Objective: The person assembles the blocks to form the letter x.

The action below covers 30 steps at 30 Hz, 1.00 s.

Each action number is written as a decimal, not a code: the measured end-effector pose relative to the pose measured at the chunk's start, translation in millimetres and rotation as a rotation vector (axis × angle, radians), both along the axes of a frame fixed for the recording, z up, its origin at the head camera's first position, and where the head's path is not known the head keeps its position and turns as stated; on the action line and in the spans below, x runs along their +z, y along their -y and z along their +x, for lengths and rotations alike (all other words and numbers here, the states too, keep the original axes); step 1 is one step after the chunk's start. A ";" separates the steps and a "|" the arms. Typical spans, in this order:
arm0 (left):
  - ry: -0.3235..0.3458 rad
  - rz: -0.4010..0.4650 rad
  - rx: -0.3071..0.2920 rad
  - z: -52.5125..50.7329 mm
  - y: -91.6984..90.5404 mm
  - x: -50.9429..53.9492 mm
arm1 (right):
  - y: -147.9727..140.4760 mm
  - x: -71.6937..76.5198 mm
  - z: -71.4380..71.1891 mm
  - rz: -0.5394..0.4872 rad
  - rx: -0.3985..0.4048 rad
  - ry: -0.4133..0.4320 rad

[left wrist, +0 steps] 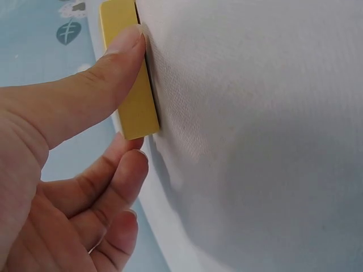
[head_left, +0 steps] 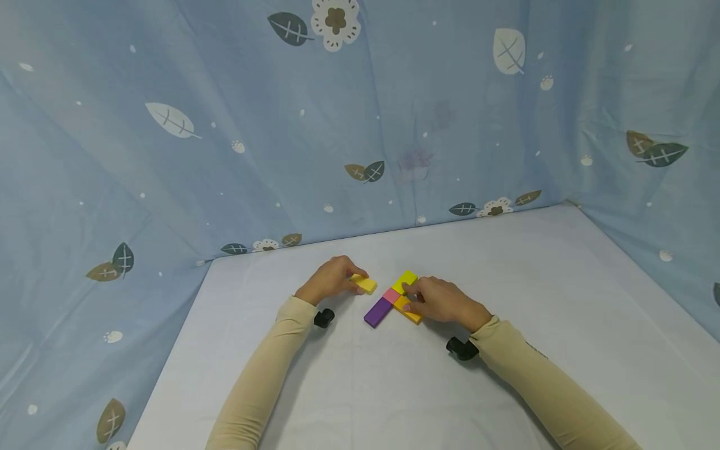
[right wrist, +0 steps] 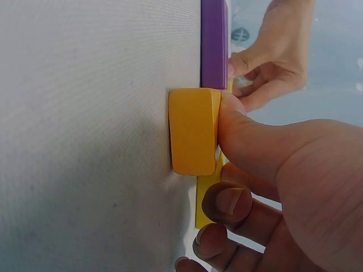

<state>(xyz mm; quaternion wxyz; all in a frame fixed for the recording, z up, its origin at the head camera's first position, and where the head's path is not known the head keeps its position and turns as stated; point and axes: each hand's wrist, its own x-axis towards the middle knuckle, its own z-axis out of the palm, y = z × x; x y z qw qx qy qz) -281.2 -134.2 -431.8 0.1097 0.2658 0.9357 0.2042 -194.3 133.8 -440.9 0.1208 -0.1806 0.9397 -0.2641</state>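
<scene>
My left hand [head_left: 335, 279] pinches a pale yellow rectangular block [head_left: 367, 284] between thumb and fingers. In the left wrist view the thumb lies across that block [left wrist: 133, 107], its other fingers bent below. To the right, my right hand [head_left: 444, 300] holds an orange block [head_left: 410, 312], thumb on it and index finger at its far side, beside a bright yellow block [head_left: 406, 281]. A small pink block [head_left: 391, 296] joins the bright yellow, orange and purple [head_left: 378, 312] blocks at the middle. The right wrist view shows the orange block's end [right wrist: 191, 131] close up.
A white cloth-covered table [head_left: 360, 387] lies under the blocks. Behind it hangs a blue curtain [head_left: 253, 175] with leaf and flower prints. Black wrist cameras sit below the left [head_left: 324, 318] and right [head_left: 462, 349] wrists.
</scene>
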 end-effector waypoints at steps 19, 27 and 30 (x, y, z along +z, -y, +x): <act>-0.022 0.012 -0.065 4.0 -6.0 1.6 | 0.5 0.6 0.8 -0.001 -0.002 -0.006; -0.022 0.010 -0.085 4.9 -8.8 3.2 | 0.6 1.7 0.1 0.006 -0.001 0.003; -0.023 0.011 -0.085 4.9 -9.7 2.9 | 0.5 1.5 0.1 -0.004 0.003 0.001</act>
